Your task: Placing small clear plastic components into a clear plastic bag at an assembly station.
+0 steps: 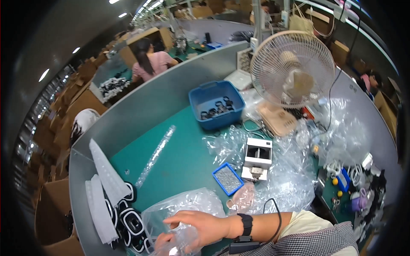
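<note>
At the lower middle, my right hand (207,228) is closed on a crumpled clear plastic bag (185,239), its index finger reaching left. A dark band circles that wrist. Just left of the bag some fingertips (163,242) show at the lower edge; they may belong to my left hand, but its grip is hidden by plastic and the frame edge. Behind the hand a larger clear plastic sheet (181,202) is spread on the green table. Beside it lie black, white-rimmed rounded parts (133,222), stacked next to white strips (100,213).
Ahead stand a blue bin (215,121) with black parts, a small blue tray (228,179) of tiny pieces, a white-and-black device (257,158) and a fan (292,70). Loose plastic (286,192) covers the right side. A grey partition (162,91) borders the table; a co-worker (153,62) sits beyond.
</note>
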Demonstrator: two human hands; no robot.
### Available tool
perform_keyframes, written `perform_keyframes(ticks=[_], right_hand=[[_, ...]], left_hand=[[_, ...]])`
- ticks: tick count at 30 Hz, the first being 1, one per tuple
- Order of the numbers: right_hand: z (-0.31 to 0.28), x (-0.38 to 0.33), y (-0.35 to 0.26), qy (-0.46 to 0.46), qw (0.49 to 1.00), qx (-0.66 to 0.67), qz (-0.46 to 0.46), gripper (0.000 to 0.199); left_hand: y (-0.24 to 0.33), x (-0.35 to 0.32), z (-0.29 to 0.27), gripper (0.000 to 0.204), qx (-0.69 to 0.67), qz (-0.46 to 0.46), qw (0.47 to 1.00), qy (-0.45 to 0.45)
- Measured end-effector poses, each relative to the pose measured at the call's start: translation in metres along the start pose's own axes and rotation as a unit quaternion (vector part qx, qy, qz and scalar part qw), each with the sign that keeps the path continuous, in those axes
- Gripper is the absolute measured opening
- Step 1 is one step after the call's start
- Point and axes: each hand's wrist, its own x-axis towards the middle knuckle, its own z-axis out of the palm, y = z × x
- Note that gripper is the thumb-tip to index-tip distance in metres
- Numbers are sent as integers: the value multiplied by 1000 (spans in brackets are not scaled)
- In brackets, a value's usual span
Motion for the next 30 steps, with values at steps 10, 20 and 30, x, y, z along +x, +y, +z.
perform_keyframes(ticks=[10,20,30], right_hand=[[-10,-5,24,-63,997,39,26,63],[-1,-11,47,-62,993,-95,27,36],[1,-3,30,33,988,-142,48,9]], left_hand=[[37,34,-21,7,-211,-230,950,-29],[40,35,-27,8,-202,-152,967,36],[38,38,-30,12,-234,-138,961,-50]])
